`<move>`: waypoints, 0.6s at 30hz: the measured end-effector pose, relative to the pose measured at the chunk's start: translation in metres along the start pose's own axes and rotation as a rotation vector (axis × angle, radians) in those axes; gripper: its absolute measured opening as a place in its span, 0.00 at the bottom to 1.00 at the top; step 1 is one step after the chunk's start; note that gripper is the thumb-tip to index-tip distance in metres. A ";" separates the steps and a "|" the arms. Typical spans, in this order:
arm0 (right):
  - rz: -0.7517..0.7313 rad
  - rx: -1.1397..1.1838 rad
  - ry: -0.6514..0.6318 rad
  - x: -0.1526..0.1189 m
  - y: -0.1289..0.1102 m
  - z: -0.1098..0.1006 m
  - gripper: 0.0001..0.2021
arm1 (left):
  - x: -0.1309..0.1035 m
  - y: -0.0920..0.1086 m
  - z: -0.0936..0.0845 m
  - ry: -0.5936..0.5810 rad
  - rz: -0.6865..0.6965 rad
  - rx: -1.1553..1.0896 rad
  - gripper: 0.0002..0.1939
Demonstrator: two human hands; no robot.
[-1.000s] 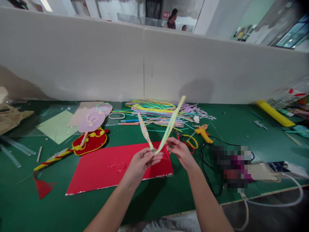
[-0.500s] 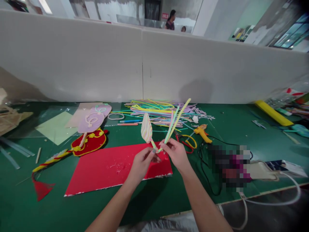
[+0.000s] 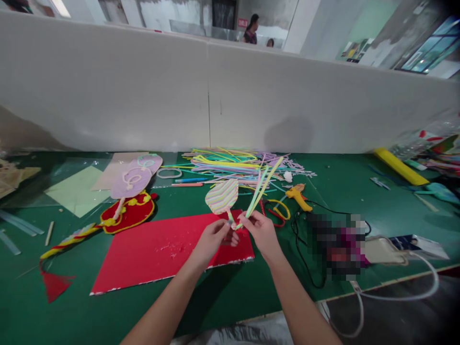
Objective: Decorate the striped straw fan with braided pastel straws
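Above the red board, my left hand (image 3: 216, 238) is closed on the short stem of a striped pastel fan shape (image 3: 222, 196), whose broad face is turned toward me. My right hand (image 3: 261, 231) pinches several long pipe cleaners (image 3: 261, 187) in yellow, mint and pink, which stick up and to the right. The pipe cleaners are joined to the stem between my two hands, where a short twisted part shows. The red board (image 3: 154, 251), with worn white edges, lies flat beneath.
A heap of pastel pipe cleaners (image 3: 223, 163) lies at the back. Scissors (image 3: 282, 210) and an orange glue gun (image 3: 299, 197) with a black cord lie right of my hands. At left are a red-and-yellow tasselled ornament (image 3: 127, 213) and a lilac fan shape (image 3: 132, 181). A white partition (image 3: 143, 91) stands behind.
The striped fan shape has turned from nearly edge-on to show its broad face. Both hands keep their hold, and the pipe cleaners lean slightly lower. The whole view has shifted a little.
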State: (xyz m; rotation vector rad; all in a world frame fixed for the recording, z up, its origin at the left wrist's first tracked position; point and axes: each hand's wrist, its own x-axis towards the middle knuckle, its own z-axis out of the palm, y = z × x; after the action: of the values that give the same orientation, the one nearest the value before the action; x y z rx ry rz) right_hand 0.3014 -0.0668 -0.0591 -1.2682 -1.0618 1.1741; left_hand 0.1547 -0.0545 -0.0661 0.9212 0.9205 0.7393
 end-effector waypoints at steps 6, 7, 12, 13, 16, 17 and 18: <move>0.043 -0.031 -0.006 -0.011 0.018 -0.008 0.13 | -0.001 -0.015 0.000 -0.144 -0.110 -0.067 0.15; 0.048 -0.039 -0.038 -0.013 0.019 -0.011 0.14 | -0.001 -0.016 0.001 -0.150 -0.119 -0.075 0.15; 0.073 -0.197 -0.145 -0.007 0.025 -0.058 0.17 | 0.001 -0.022 0.000 -0.128 -0.179 -0.157 0.15; 0.057 -0.251 -0.062 -0.003 0.028 -0.072 0.18 | 0.001 -0.023 0.000 -0.124 -0.193 -0.169 0.14; -0.061 -0.529 0.153 0.009 0.041 -0.110 0.17 | 0.001 -0.024 0.001 -0.130 -0.198 -0.195 0.13; -0.089 -0.641 0.179 0.013 0.046 -0.118 0.17 | 0.001 -0.023 0.001 -0.128 -0.194 -0.199 0.13; -0.101 -0.777 0.229 0.017 0.050 -0.123 0.17 | 0.001 -0.023 0.003 -0.122 -0.191 -0.201 0.12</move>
State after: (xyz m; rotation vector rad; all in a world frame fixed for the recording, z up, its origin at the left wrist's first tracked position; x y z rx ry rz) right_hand 0.4234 -0.0671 -0.1154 -1.8573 -1.4480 0.5113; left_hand 0.1608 -0.0638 -0.0862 0.6834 0.7980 0.5935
